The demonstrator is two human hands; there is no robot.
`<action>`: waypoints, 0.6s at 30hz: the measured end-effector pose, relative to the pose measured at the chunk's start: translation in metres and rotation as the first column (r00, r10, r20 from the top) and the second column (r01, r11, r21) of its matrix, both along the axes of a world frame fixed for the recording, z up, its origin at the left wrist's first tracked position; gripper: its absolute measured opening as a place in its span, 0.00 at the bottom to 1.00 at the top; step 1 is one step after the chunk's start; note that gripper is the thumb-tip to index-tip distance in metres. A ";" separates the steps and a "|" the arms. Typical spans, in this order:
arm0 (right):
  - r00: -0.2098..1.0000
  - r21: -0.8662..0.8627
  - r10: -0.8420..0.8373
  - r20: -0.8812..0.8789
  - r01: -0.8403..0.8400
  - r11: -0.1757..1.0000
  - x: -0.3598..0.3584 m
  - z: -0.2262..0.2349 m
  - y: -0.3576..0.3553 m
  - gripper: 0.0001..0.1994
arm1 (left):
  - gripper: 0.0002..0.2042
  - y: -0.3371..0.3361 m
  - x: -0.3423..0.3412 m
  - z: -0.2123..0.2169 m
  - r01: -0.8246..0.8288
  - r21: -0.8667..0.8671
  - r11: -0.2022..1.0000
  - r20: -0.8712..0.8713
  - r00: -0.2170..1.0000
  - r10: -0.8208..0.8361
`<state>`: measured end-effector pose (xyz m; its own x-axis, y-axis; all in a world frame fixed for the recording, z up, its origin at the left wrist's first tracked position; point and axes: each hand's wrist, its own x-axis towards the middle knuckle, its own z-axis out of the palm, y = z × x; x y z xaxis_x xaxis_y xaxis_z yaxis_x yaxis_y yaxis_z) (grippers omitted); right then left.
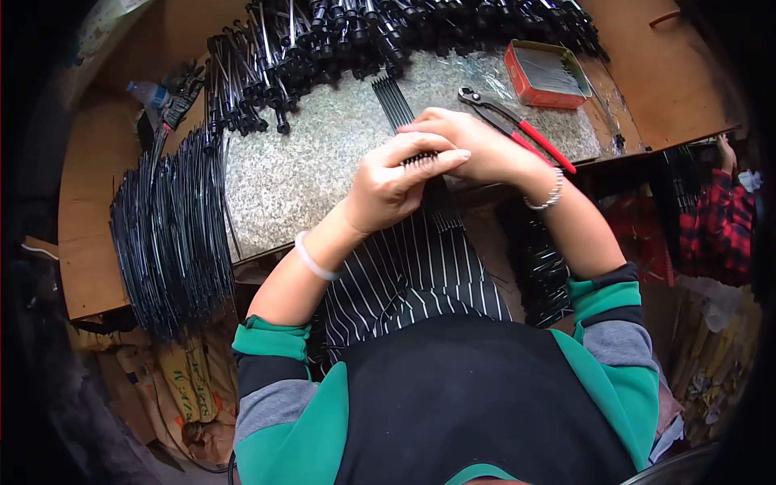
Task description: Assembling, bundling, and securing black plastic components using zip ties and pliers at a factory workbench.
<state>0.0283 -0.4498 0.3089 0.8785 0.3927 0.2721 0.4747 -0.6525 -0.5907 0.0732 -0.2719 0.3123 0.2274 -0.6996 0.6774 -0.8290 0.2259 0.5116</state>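
And here both hands are meeting over the near edge of the table, working on a flat row of slim black rods (394, 105). The step in hand is looking like gathering or evening up that row. The left hand (390, 179) is curling closed around part of it, small ridged ends peeping out between the fingers. The right hand (462, 142) is lapping over from the other side, touching the left; its fingertips are partly hiding and the area is slightly blurred, so I can't tell whether it is clamping or just resting. The rods are running from the tabletop (283, 190), under the hands, to just above the striped cloth (412, 275) on the lap. The next move is probably calling for a light, even squeeze, with the rods lying parallel.

On materials, the top is showing a speckled, stone-like grain. Glossy black strands (174, 234) are drooping off its left side in a thick, bending sheaf. Along the back, shiny shafts with chunky black ends (347, 36) are piling up. At the right, pliers (543, 143) with smooth red grips are lying near a red box (558, 99) holding fine, silvery pins (550, 71).
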 end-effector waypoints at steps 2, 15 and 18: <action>0.962 0.249 -0.125 -0.244 0.187 0.950 -0.006 0.027 -0.018 0.16 | 0.24 0.004 -0.002 0.001 -0.055 -0.030 0.998 -0.014 0.998 0.055; 0.822 -0.358 -0.444 0.356 0.559 0.748 0.012 0.016 -0.179 0.08 | 0.28 -0.009 -0.007 -0.003 -0.037 -0.054 0.998 -0.016 0.999 0.036; 0.787 -0.312 -0.446 0.427 0.591 0.744 0.005 0.027 -0.169 0.07 | 0.27 -0.011 -0.008 -0.003 -0.034 -0.046 0.998 -0.005 0.999 0.034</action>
<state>0.0328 -0.6184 0.3356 0.8745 0.0360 0.4837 0.0932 -0.9911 -0.0948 0.0653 -0.2826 0.3089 0.2534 -0.6592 0.7079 -0.8347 0.2208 0.5045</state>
